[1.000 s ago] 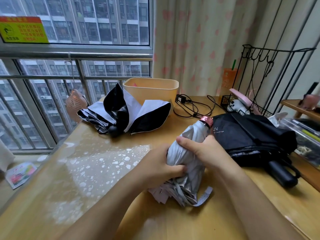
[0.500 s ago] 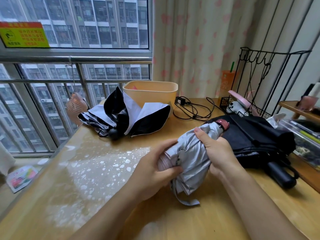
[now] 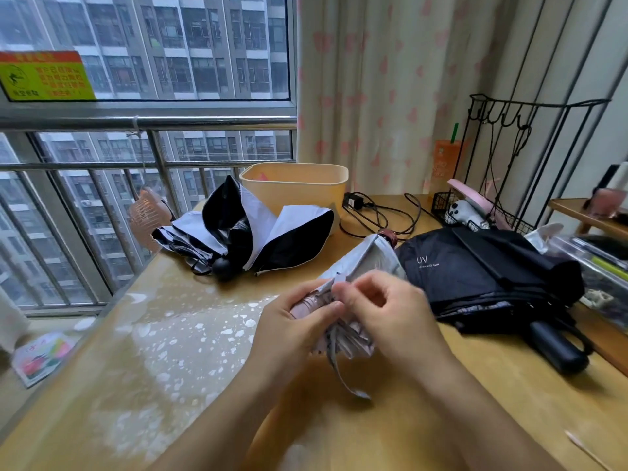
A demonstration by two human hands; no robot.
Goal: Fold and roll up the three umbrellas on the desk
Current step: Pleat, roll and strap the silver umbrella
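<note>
— Fingers?
— The left hand curls round the silver-grey fabric folding umbrella. The right hand pinches a pleat, over the pale wooden desk.
— Progress?
— Early, I'd judge. Its strap dangles, and the black UV-printed umbrella and the black-and-white umbrella lie unrolled.

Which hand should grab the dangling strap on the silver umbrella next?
Right, probably. The left hand grips the bunched folds of the silver umbrella, steadying it. The right hand only pinches a fold edge, and the strap hangs just below it.
</note>
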